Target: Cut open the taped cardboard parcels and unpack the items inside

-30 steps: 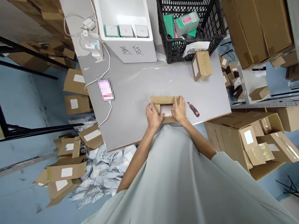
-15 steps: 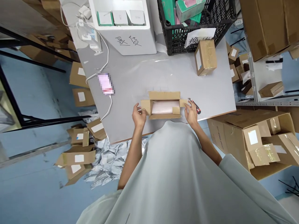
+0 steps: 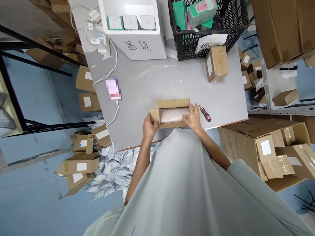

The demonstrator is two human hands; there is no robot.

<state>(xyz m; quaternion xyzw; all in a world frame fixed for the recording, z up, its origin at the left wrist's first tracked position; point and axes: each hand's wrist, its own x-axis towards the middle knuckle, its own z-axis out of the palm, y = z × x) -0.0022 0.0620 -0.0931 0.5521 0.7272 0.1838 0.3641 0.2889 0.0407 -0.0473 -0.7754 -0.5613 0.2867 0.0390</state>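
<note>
Since half a second ago, the right hand [image 3: 193, 118] has shifted inward from the outer edge of the right end flap to lie over that end of the open cardboard carton [image 3: 173, 103]. Its fingers are extended, flat rather than curled. At the opposite end, the left hand [image 3: 149, 127] is curled narrow, thumb and fingers at the left end flap [image 3: 154, 113], which points outward; whether it pinches the flap I cannot tell. The carton sits at the near edge of the worktop [image 3: 137, 88], a pale pink item [image 3: 172, 114] inside. Just beside the right hand lies a utility knife [image 3: 205, 113]; farther back stands a taped carton [image 3: 218, 64], near a black plastic crate [image 3: 180, 49].
</note>
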